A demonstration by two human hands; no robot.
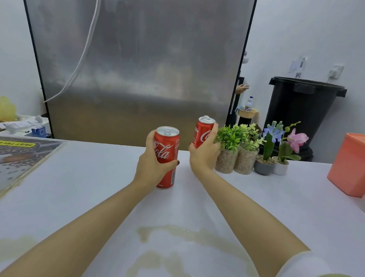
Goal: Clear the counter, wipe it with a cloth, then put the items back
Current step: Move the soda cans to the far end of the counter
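Well, from my remote seat I see the left hand (151, 165) wrapped round one red cola can (167, 153), upright near the middle of the white counter (89, 183) (whether its base touches, I cannot tell). The right hand (204, 157) grips a second can (202, 131), held higher, just beside the small potted plants (231, 136). Both cans are smooth, glossy cylinders with silver tops. A thin brownish spill (197, 238) smears the matte surface nearer me.
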